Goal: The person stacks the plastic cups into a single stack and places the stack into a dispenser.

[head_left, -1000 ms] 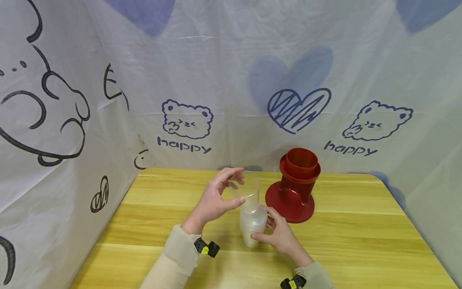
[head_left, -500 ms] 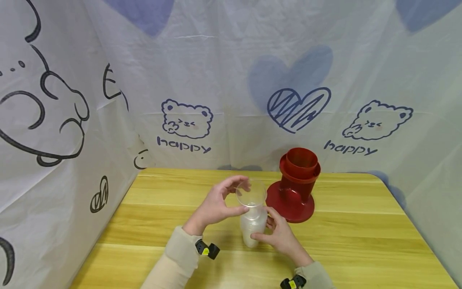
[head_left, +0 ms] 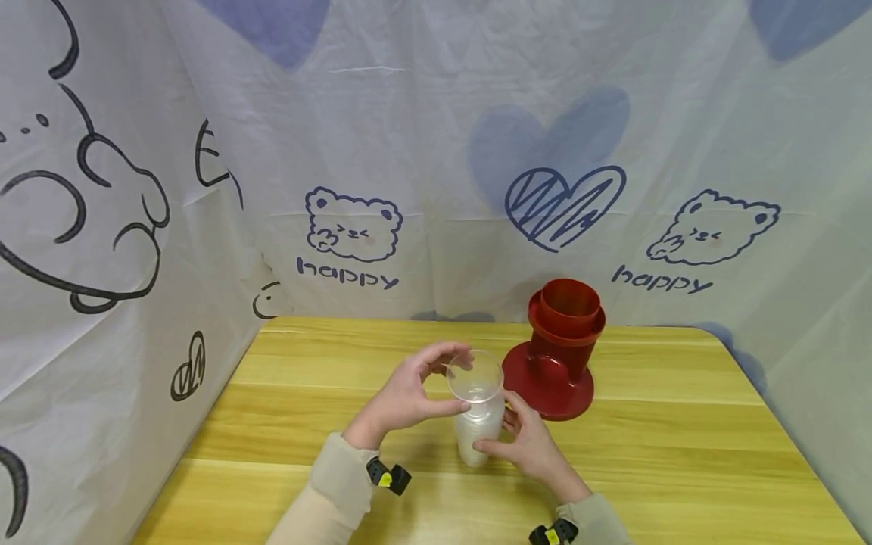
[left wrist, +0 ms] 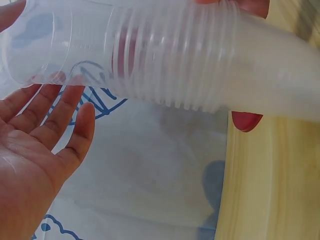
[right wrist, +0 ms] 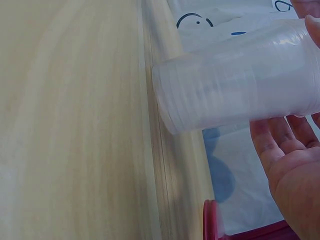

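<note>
A clear plastic cup [head_left: 474, 377] sits mouth up in the top of a stack of nested plastic cups [head_left: 472, 443] on the table. My left hand [head_left: 406, 392] holds that top cup, thumb on the near side of its rim and fingers round the far side. In the left wrist view, the cup's wall [left wrist: 47, 45] stands well out beyond the closely spaced rims [left wrist: 175, 60] of the stack. Lower down, my right hand [head_left: 534, 446] grips the stack from the right between thumb and fingers. The stack's base end [right wrist: 200, 95] shows in the right wrist view.
A red plastic stand [head_left: 564, 344] with a round tube and wide disc base [head_left: 521, 378] is just behind and right of the cups. The wooden table [head_left: 681, 439] ends at a white printed curtain [head_left: 436, 151] at the back and left.
My left hand has brought the clear cup down and slightly right, so it sits lower in the stack. My right hand has stayed in place on the stack.
</note>
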### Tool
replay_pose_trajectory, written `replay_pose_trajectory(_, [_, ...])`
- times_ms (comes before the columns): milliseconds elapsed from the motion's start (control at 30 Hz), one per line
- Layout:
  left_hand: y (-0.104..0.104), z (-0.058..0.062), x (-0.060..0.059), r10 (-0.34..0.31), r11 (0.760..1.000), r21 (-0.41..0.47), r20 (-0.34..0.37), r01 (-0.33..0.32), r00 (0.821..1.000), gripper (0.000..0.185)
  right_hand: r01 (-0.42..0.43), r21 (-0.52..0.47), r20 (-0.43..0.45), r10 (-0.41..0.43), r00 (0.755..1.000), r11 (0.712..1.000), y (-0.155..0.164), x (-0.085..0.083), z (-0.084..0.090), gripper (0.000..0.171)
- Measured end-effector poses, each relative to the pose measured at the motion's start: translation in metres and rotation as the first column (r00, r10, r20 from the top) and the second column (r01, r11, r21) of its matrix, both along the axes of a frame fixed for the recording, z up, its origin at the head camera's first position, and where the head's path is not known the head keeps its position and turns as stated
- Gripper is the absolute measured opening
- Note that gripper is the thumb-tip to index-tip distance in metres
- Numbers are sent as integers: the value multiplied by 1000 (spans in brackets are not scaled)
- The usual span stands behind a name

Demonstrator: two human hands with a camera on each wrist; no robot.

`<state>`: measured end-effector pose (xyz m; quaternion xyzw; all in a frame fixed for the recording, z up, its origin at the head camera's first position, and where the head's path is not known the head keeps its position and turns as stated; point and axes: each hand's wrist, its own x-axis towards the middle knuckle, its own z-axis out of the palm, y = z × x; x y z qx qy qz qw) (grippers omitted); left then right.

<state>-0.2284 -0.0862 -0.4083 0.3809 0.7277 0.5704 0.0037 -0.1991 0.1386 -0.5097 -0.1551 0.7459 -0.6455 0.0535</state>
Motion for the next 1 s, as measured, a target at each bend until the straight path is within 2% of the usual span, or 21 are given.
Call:
replay_pose_trajectory(133, [1, 15, 12, 7, 1000, -8, -1, -7, 1000, 62, -4, 3, 11, 4, 1000, 1000, 0, 0, 1, 77])
replay_pose_trajectory(200, [1, 12, 10, 7, 1000, -14, -7, -8, 1000, 61, -12, 3, 14, 11, 1000, 1000, 0, 0, 1, 76])
replay_pose_trajectory(367, [-1, -14, -5, -3, 998, -67, 12, 4, 1000, 62, -30, -2, 7, 30, 1000, 1000, 1, 0, 1, 74])
replay_pose_trajectory(567, [-1, -21, -7, -14, 991, -136, 28, 18, 1000, 61, -22, -13, 1, 22, 1000, 1000, 0, 0, 1, 73])
replay_pose_trajectory(800, [-1, -28, -8, -32, 985, -169, 45, 39, 998, 62, -18, -40, -17, 17, 1000, 999, -1, 1, 1, 72])
replay_pose_trajectory(1000, [-2, -31, -7, -20, 979, -201, 51, 30, 999, 62, -23, -44, -20, 22, 1000, 999, -1, 1, 1, 73])
